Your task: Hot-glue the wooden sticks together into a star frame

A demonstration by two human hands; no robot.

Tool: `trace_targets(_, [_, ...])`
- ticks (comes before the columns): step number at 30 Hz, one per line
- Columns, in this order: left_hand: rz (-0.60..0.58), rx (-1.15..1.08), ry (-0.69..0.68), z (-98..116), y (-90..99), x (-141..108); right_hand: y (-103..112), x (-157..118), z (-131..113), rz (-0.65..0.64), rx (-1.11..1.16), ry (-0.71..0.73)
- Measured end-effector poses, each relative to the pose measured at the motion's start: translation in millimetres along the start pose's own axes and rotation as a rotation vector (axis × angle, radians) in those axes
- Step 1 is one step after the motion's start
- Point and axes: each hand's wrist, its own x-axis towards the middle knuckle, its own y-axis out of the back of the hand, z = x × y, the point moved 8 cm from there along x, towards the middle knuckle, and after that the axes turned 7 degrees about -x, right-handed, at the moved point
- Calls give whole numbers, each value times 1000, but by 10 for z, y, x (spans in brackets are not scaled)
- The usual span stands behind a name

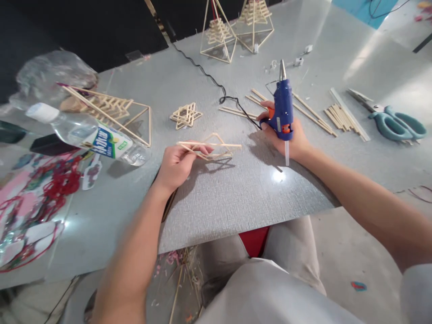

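Observation:
My left hand pinches the left corner of a small frame of thin wooden sticks, tilted just above the table. To its right, my right hand is wrapped round a blue glue gun with an orange trigger. The gun's metal nozzle points away from me, and a clear glue stick sticks out of its rear. Beyond my left hand a small star of stacked sticks lies on the table. Loose long sticks lie beyond and beside my right hand, with a bunch of short sticks farther right.
Scissors lie at the right. A water bottle, a larger stick frame and red cords are at the left. Stick pyramids stand at the back. A black cable crosses the grey table.

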Motion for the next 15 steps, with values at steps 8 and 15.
trace_targets(8, [-31,-210,72,-43,-93,-23,-47,-21,5,71,199,-53])
trace_targets(15, [1,-299,149,-175,-158,-55,-15,24,-124,195,345,-147])
